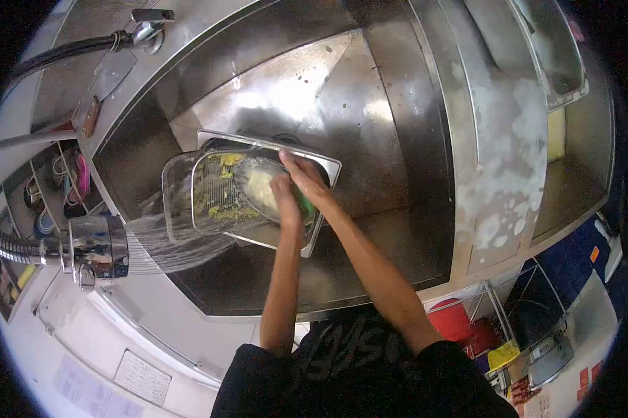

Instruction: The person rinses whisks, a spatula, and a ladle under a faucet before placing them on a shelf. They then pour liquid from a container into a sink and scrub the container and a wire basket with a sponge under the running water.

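My left hand (pixel 284 198) is closed in a fist over a round, see-through container (pixel 258 189) with something pale inside. What the fist holds is hidden. My right hand (pixel 304 177) is closed at the right side of this container, its fingertips near the far rim. Below the right hand shows a patch of green (pixel 305 204). Under the hands lies a rectangular metal pan (pixel 332 167). A clear rectangular tub (pixel 169 180) and a grid with yellow bits (pixel 213 191) overlap the pan's left part.
A spray head (pixel 99 249) at the left throws water toward the tub. All this sits in a deep steel sink (pixel 404 230). A tap (pixel 146 31) stands at the upper left. To the right runs a wet metal ledge (pixel 505 153). Red items (pixel 456 322) stand at the lower right.
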Available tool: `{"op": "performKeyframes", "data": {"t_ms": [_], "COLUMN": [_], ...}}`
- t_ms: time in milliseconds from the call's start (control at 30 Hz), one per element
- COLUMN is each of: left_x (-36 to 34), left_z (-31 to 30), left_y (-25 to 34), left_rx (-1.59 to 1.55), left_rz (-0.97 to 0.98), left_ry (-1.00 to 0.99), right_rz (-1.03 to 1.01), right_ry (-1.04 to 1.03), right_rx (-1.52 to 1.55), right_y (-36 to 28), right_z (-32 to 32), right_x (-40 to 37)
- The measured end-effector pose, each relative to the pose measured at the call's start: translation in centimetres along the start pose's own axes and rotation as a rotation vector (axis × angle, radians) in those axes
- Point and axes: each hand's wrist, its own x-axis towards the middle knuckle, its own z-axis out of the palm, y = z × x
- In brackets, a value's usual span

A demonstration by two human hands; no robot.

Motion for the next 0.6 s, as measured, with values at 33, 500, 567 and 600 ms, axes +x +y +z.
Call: {"op": "performKeyframes", "data": {"t_ms": [33,500,567,600], "left_x": [-0.8,-2.3,-0.2,0.2], "left_z": [0.1,-2.0,-3.9,-4.8], "left_y": [-0.9,2.0,-2.7,-5.3], "left_rx": [0.248,-0.043,0.141,0.458], "left_rz": [0.103,-0.108,0.036,0.244], "left_ry": [0.084,0.014,0.02,-0.023], "right_rz": [-0.002,-0.008,0.19,0.18], "right_ry": [0.004,0.184,0.162,0.158], "right_rx": [-0.003,-0.188,-0.317,-0.322], "right_y": [-0.4,1.4,2.7,2.5], "right_z": [-0.4,1.3,1.0,0.8], "right_x": [0.0,-1.4,0.2,0.3]}}
